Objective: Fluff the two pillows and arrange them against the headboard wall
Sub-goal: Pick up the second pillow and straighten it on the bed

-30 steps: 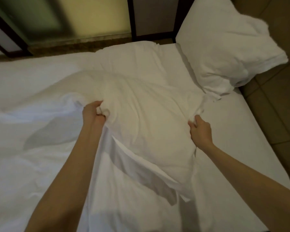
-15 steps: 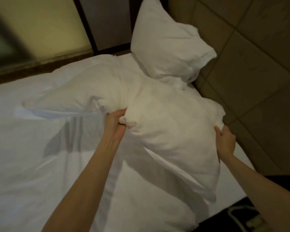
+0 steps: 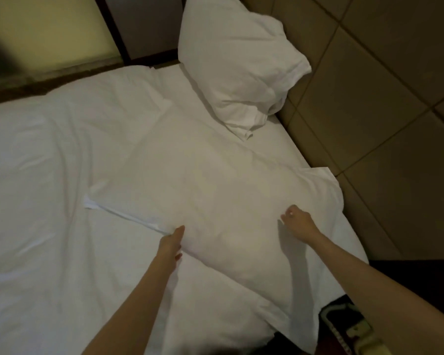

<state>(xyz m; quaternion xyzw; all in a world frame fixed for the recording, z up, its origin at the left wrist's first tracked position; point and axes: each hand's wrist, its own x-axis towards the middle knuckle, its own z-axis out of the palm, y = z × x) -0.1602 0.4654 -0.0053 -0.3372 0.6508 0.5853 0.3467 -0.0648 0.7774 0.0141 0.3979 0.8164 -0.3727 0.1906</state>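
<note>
Two bare forearms reach forward from the bottom edge, no sleeves in view. Left hand (image 3: pixel 170 245) extended edge-on, fingers straight and together, pointing forward and slightly right, thumb side up, nothing gripped; a fingertip (image 3: pixel 182 228) marks its far end. Left arm runs diagonally from bottom centre-left. Right hand (image 3: pixel 297 221) palm down, wrist bent slightly, fingers loosely spread and curled, not closed around anything; a pale nail catches light on one knuckle-side finger. Right arm enters from lower right corner, angled up-left. Hands well apart.
</note>
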